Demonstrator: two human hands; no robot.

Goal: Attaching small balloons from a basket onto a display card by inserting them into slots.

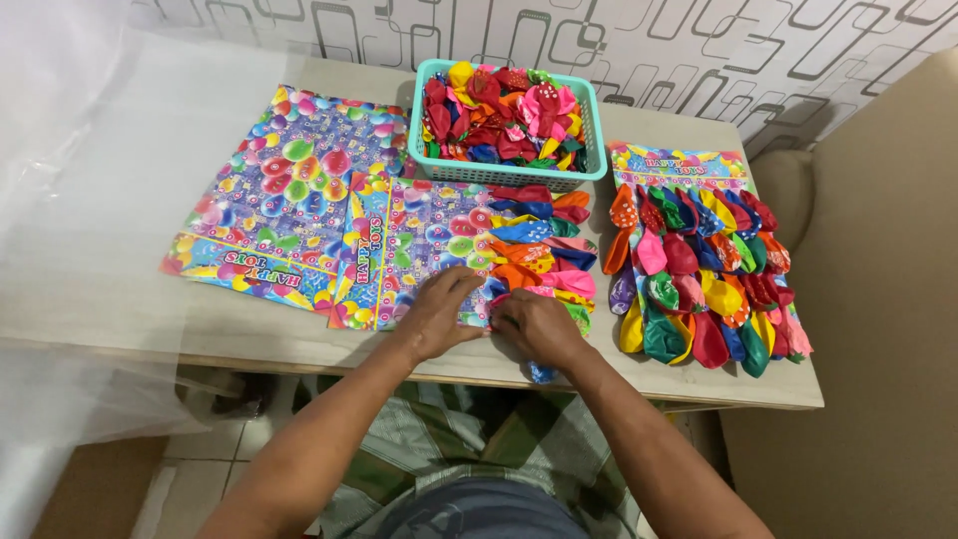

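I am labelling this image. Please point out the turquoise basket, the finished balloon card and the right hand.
turquoise basket (506, 176): head view, front wall.
finished balloon card (679, 164): head view, printed header.
right hand (539, 326): head view, back of hand.

Colourful balloon card (429, 250), flat, half-filled

Hands: we count two, left hand (436, 311) and right hand (539, 327).
Printed cards: three, one under our hands (419, 245).
Baskets: one teal basket (509, 172) beyond our hands.
Loose balloons: too many to count.
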